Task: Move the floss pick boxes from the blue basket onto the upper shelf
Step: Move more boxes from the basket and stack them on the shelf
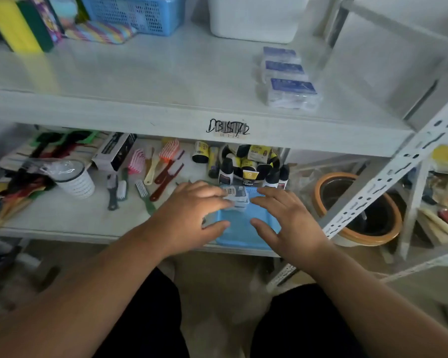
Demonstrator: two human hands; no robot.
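A blue basket (239, 233) sits at the front edge of the lower shelf. Inside it, a clear floss pick box (237, 196) with a dark label lies near the far end. My left hand (189, 215) hovers over the basket's left side, fingertips touching that box. My right hand (282, 218) is spread over the basket's right side, fingers apart, holding nothing. Three clear floss pick boxes with blue labels (289, 78) lie in a row on the upper shelf (140, 81), toward its right end.
Brushes and combs (163, 166), a striped cup (74, 178) and dark bottles (251, 166) crowd the lower shelf behind the basket. The upper shelf holds a second blue basket (135, 11), a white tub (256, 16) and sponges (18, 24). A perforated metal upright (388, 182) slants at right.
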